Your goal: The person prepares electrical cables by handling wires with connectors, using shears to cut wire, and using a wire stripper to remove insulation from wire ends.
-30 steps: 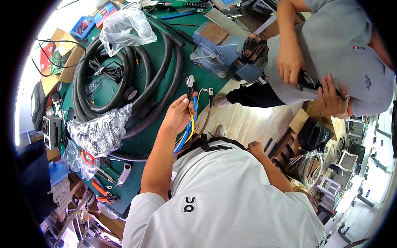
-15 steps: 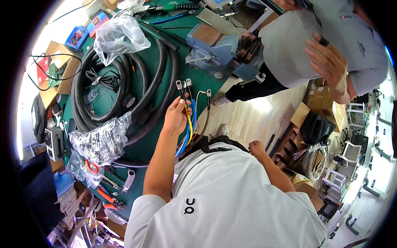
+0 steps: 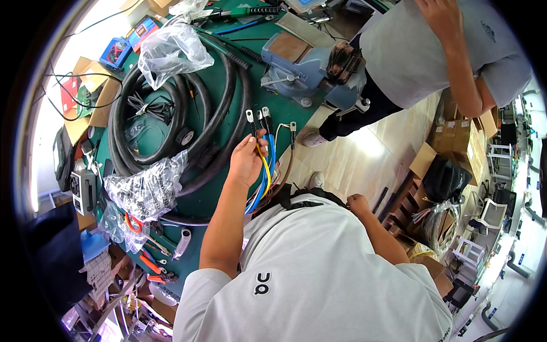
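Left hand holding lugged cables upright beside the bench's edge

A cable bundle, blue and yellow among its colours, is pinched in the left hand's grip, fingers closed around it. Its long axis runs nearly upright in view: silver lugs stand just above the grip, while the wires trail below it to the wearer's waist. Just right of the grip, a brown cable rises to its own lug, apart from the fingers. The right hand hangs well apart, lower right of the grip (whether it holds anything, I cannot tell).

Under the lugs lies the green bench; its edge slants past the grip's right side. Left of the grip, a thick black cable coil crowds the surface; a blue-grey vise sits upper right. Beyond the edge, tiled floor stretches rightward, with a co-worker standing past the vise.
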Demonstrator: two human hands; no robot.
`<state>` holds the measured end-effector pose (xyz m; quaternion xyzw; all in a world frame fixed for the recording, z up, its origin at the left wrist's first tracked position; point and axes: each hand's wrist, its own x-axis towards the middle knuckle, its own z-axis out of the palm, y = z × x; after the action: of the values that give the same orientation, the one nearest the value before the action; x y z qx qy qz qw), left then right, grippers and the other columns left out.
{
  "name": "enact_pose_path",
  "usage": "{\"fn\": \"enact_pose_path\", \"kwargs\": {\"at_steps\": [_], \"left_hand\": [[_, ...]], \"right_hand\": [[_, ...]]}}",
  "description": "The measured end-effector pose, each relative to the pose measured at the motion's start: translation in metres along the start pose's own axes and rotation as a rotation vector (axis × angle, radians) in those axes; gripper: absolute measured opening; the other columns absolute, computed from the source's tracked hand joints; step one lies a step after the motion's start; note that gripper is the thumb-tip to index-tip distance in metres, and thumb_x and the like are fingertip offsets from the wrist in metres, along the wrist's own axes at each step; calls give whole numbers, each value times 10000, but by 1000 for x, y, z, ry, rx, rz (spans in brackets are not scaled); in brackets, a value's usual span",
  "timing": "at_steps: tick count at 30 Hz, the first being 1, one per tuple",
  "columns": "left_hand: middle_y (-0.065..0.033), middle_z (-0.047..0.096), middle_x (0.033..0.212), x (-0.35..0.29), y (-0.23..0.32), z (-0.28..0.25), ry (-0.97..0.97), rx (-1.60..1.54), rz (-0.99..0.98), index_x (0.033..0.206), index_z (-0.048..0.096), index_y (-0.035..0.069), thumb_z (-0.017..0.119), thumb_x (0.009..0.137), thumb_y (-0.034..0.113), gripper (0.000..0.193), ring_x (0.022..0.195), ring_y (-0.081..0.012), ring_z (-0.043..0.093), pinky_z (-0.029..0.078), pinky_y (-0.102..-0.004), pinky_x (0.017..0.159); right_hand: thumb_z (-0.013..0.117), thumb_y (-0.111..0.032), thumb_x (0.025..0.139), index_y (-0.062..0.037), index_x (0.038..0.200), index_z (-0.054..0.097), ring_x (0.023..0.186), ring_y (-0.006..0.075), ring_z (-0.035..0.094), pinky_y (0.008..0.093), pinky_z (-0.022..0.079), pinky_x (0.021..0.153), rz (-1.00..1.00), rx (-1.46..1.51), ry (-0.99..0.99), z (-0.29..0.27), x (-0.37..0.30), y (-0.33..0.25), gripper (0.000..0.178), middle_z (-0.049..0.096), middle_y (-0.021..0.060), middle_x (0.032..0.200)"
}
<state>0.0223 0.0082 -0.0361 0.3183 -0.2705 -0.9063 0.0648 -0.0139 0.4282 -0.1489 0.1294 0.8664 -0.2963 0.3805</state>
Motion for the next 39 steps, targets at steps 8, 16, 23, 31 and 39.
{"fn": "enact_pose_path", "kwargs": {"at_steps": [8, 16, 23, 31, 39], "left_hand": [[-9, 557, 782, -12, -23, 19, 71, 265, 48, 1183, 584, 47, 451, 1016, 194, 259, 629, -93, 493, 437, -246, 576], [-74, 634, 1012, -20, -33, 3, 112, 386, 332, 1115, 567, 33, 474, 982, 121, 185, 931, -195, 628, 509, -323, 818], [-80, 631, 1031, -31, -53, 19, 136, 370, 433, 1147, 559, 12, 473, 993, 125, 209, 941, -181, 618, 505, -314, 812], [-56, 642, 912, -47, -51, 2, 222, 169, 467, 1143, 564, 41, 484, 974, 99, 196, 778, -161, 614, 506, -300, 681], [-86, 646, 985, -44, -57, 42, 479, 580, 566, 1134, 535, 52, 487, 969, 132, 190, 798, -148, 592, 502, -286, 700]], "right_hand": [[544, -162, 893, -125, 1238, 551, 673, 325, 627, 395, 505, 655, -918, -73, 2, 23, -47, -204, 347, 645, 168, 779], [480, -183, 900, -137, 1387, 425, 911, 386, 637, 468, 504, 774, -1386, -130, -270, 49, -95, -310, 492, 646, 199, 1092], [493, -161, 832, -127, 1344, 475, 740, 400, 632, 511, 484, 675, -1418, -220, -257, 32, -101, -300, 513, 653, 225, 796], [504, -205, 841, -46, 1229, 549, 880, 405, 638, 503, 504, 748, -1550, -136, -468, 11, -152, -291, 422, 662, 239, 951], [549, -230, 860, -51, 1002, 633, 842, 357, 625, 431, 490, 747, -1236, -458, -395, -12, 53, -151, 243, 654, 191, 971]]}}
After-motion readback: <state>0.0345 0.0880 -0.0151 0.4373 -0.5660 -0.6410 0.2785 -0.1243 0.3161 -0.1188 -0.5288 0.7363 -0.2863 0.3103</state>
